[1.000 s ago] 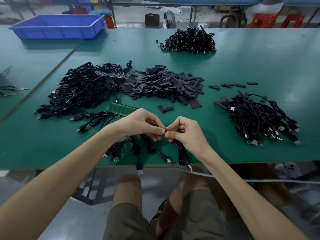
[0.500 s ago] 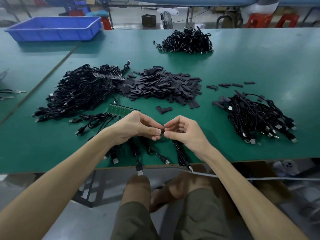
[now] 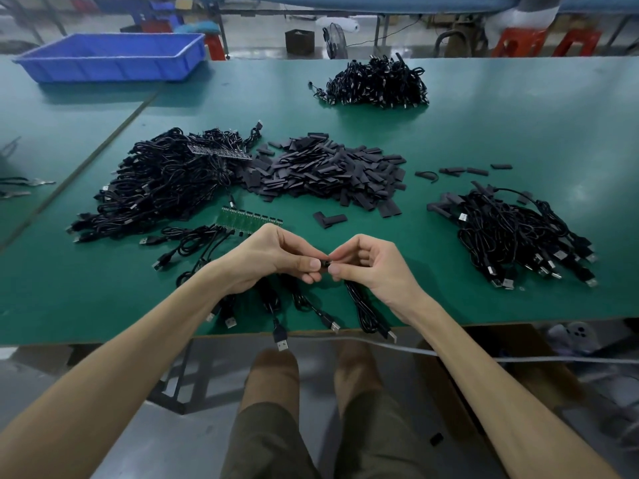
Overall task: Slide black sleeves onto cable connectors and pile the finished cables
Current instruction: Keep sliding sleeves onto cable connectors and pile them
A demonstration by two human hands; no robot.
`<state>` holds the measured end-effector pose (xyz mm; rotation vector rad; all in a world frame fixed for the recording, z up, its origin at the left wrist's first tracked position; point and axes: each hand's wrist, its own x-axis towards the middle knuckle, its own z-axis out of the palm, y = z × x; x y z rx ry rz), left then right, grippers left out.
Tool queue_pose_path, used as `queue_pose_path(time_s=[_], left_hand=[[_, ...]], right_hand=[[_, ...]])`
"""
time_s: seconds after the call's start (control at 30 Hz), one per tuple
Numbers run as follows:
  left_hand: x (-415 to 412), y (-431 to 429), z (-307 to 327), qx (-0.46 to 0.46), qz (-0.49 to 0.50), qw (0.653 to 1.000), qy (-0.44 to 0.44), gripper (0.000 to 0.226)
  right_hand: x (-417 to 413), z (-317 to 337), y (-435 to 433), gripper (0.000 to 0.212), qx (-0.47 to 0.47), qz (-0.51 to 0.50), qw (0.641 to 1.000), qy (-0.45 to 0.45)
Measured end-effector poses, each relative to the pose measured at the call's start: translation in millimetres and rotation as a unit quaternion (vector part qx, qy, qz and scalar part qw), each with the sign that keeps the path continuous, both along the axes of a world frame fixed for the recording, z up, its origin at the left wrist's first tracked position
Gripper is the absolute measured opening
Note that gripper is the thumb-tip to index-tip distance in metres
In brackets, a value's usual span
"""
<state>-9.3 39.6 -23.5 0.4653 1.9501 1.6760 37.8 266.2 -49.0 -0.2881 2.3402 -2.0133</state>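
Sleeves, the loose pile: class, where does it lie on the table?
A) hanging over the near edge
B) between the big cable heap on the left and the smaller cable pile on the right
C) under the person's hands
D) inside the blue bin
B: the sleeves lie mid-table, touching the cable heap on their left, with the cable pile apart on their right.

The tiny black piece [image 3: 325,263] pinched between the left hand [image 3: 273,259] and right hand [image 3: 371,269] is mostly hidden by them, too small to tell what it is.
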Motion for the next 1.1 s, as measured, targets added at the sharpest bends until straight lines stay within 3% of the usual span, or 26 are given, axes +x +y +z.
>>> queue_pose_path(time_s=[1.1], left_hand=[[2.8,3.1,-3.1,0.000,-0.003,1.000,0.025,0.022]], right_hand=[[-1.0,-2.2,1.3,0.018,-0.033,0.007,0.999,0.002]])
